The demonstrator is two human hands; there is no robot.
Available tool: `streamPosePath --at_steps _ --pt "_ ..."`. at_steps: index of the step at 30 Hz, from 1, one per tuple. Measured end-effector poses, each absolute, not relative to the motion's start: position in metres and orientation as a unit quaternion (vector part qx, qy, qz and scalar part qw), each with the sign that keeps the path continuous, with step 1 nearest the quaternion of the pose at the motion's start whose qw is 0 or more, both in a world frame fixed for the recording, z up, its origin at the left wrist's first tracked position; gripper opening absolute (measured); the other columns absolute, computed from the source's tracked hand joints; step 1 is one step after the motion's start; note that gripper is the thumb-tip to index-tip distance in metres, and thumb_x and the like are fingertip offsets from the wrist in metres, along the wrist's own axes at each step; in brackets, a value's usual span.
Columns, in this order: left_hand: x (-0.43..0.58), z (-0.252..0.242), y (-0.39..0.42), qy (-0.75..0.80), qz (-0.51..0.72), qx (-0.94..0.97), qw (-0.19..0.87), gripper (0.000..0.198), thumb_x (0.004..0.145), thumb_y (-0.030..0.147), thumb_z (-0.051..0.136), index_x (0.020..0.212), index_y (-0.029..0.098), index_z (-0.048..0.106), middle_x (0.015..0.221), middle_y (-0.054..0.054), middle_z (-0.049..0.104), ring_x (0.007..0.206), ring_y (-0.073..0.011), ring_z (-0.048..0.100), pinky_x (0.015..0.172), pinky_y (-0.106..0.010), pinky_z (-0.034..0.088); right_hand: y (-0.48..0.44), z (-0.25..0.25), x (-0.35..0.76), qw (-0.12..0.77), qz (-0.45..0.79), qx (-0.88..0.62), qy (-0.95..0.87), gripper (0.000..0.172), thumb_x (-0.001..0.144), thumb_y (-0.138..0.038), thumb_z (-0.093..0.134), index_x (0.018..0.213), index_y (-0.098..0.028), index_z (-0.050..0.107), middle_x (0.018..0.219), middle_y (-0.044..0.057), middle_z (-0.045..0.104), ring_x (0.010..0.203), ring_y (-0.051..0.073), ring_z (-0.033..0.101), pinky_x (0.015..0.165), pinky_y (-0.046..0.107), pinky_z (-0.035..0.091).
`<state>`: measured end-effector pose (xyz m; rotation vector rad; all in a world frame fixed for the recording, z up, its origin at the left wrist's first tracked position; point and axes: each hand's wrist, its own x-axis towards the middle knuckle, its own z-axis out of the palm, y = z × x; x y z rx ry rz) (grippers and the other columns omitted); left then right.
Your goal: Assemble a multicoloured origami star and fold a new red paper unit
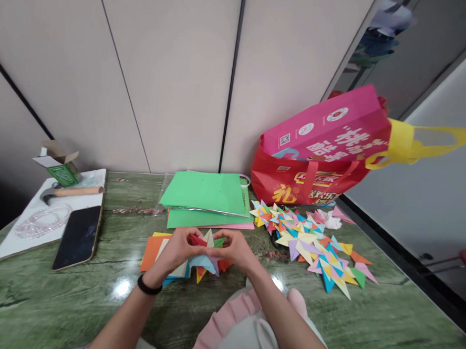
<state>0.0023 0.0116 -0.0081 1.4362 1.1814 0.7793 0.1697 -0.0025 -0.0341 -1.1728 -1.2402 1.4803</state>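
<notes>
A multicoloured folded paper star (pixel 206 256) is held between both hands over the green marble table (pixel 44 294). My left hand (pixel 176 249), with a black band on its wrist, grips the star's left side with curled fingers. My right hand (pixel 234 249) pinches its right side. Under the hands lie loose coloured paper squares (pixel 153 251), orange on top. Just beyond them is a stack of green paper sheets (pixel 206 196).
A pile of finished paper stars (pixel 311 242) spreads to the right. Behind it stands a red and pink shopping bag (pixel 325 148). On the left a white board (pixel 20 230) carries a black phone (pixel 78 236), a hammer (pixel 72 191), a bead bracelet (pixel 43 220) and a small green box (pixel 60 166).
</notes>
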Motion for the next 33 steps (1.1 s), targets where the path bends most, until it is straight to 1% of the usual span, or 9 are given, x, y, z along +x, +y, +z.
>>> streamPosePath --at_steps 5,10,13,15,17,20,24,28,33 --pt "0.001 -0.009 0.010 0.495 0.342 0.558 0.572 0.021 0.048 0.019 0.075 0.061 0.013 0.061 0.050 0.001 0.059 0.045 -0.0095 0.049 0.044 -0.019 0.034 -0.003 -0.035 0.169 0.434 0.584 -0.460 -0.508 0.043 0.040 -0.032 0.081 0.073 -0.017 0.058 0.042 -0.011 0.042 0.038 0.004 0.033 0.037 0.017 0.023" --pt "0.003 -0.004 0.010 0.485 0.352 0.535 0.596 0.022 0.045 0.017 0.077 0.062 0.013 0.064 0.052 0.001 0.060 0.046 -0.0108 0.051 0.045 -0.021 0.037 -0.005 -0.035 0.169 0.438 0.559 -0.467 -0.527 0.034 0.044 -0.030 0.080 0.068 -0.017 0.061 0.039 -0.011 0.036 0.037 0.003 0.025 0.036 0.017 0.015" --pt "0.008 -0.001 0.008 0.487 0.386 0.526 0.581 0.021 0.046 0.018 0.077 0.061 0.013 0.064 0.058 -0.002 0.063 0.052 -0.0122 0.055 0.049 -0.021 0.040 -0.005 -0.034 0.168 0.454 0.550 -0.472 -0.519 0.031 0.047 -0.031 0.078 0.070 -0.016 0.065 0.046 -0.008 0.048 0.039 0.003 0.028 0.036 0.017 0.020" --pt "0.011 0.000 0.007 0.488 0.423 0.505 0.573 0.025 0.048 0.021 0.077 0.068 0.013 0.066 0.064 -0.002 0.065 0.055 -0.0124 0.055 0.050 -0.021 0.042 -0.004 -0.033 0.167 0.481 0.549 -0.474 -0.492 0.033 0.049 -0.031 0.077 0.076 -0.015 0.066 0.057 -0.005 0.058 0.040 0.004 0.035 0.039 0.017 0.027" --pt "0.013 0.000 0.006 0.476 0.445 0.479 0.588 0.029 0.050 0.025 0.077 0.075 0.013 0.067 0.067 -0.003 0.066 0.057 -0.0130 0.056 0.053 -0.023 0.044 -0.002 -0.033 0.166 0.516 0.545 -0.476 -0.459 0.033 0.052 -0.031 0.076 0.079 -0.015 0.066 0.064 -0.002 0.063 0.043 0.006 0.043 0.042 0.018 0.034" --pt "0.014 -0.001 0.004 0.448 0.439 0.468 0.622 0.026 0.056 0.030 0.075 0.072 0.012 0.067 0.066 -0.004 0.066 0.057 -0.0128 0.055 0.056 -0.024 0.044 -0.001 -0.033 0.165 0.551 0.537 -0.478 -0.424 0.032 0.054 -0.033 0.076 0.079 -0.016 0.065 0.066 -0.001 0.065 0.046 0.009 0.049 0.046 0.021 0.040" --pt "0.018 -0.007 0.003 0.429 0.450 0.464 0.631 0.025 0.058 0.032 0.073 0.072 0.013 0.067 0.066 -0.003 0.065 0.058 -0.0126 0.055 0.057 -0.023 0.043 -0.002 -0.032 0.164 0.563 0.535 -0.477 -0.411 0.033 0.052 -0.034 0.077 0.077 -0.016 0.065 0.065 -0.001 0.066 0.045 0.010 0.052 0.046 0.022 0.041" --pt "0.021 -0.013 0.004 0.446 0.469 0.465 0.605 0.025 0.056 0.032 0.075 0.069 0.013 0.066 0.066 -0.001 0.064 0.057 -0.0124 0.054 0.056 -0.023 0.043 -0.003 -0.033 0.162 0.566 0.529 -0.484 -0.407 0.034 0.050 -0.036 0.078 0.076 -0.016 0.065 0.061 -0.001 0.065 0.042 0.010 0.050 0.043 0.022 0.039" --pt "0.022 -0.018 0.005 0.472 0.470 0.497 0.556 0.026 0.060 0.036 0.070 0.066 0.011 0.065 0.059 0.000 0.061 0.054 -0.0119 0.050 0.053 -0.022 0.041 -0.003 -0.035 0.160 0.571 0.520 -0.481 -0.415 0.034 0.053 -0.036 0.077 0.078 -0.016 0.065 0.064 0.000 0.066 0.043 0.010 0.050 0.043 0.021 0.039"
